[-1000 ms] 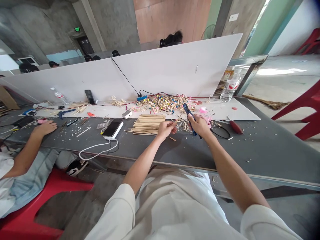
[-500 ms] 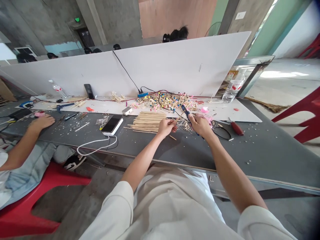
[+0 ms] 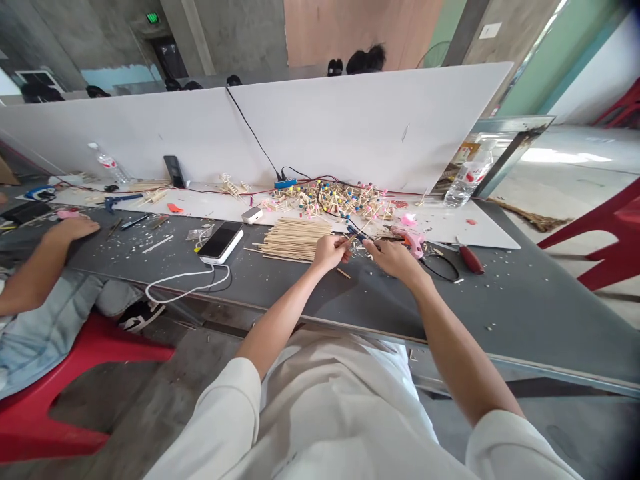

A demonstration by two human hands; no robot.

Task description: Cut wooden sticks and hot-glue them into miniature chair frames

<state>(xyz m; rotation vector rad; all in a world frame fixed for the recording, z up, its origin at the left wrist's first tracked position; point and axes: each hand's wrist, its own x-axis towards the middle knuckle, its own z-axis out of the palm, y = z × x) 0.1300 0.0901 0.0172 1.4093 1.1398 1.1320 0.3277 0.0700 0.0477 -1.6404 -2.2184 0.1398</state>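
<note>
Pinched in the fingers of my left hand [image 3: 331, 253] is a thin wooden stick [image 3: 352, 239], held near the front of the bench. My right hand [image 3: 397, 259] is closed around dark blue pliers [image 3: 356, 232], whose head points left and lies close to the stick; whether they touch I cannot tell. A row of long wooden sticks [image 3: 293, 238] lies just left of my left hand. Behind both hands is a heap of short sticks with coloured ball ends [image 3: 345, 200]. A pink glue gun [image 3: 414, 243] rests beyond my right hand, partly hidden.
A phone on a white block [image 3: 221, 241] with a looped white cable lies to the left. A red-handled tool [image 3: 471, 260] and a water bottle [image 3: 467, 177] are on the right. A white board [image 3: 325, 133] stands behind. Another person's hand [image 3: 75, 229] rests at far left.
My right hand has turned and brought the pliers left and down, close to the stick in my left hand. My left hand has hardly moved. The view has shifted slightly.
</note>
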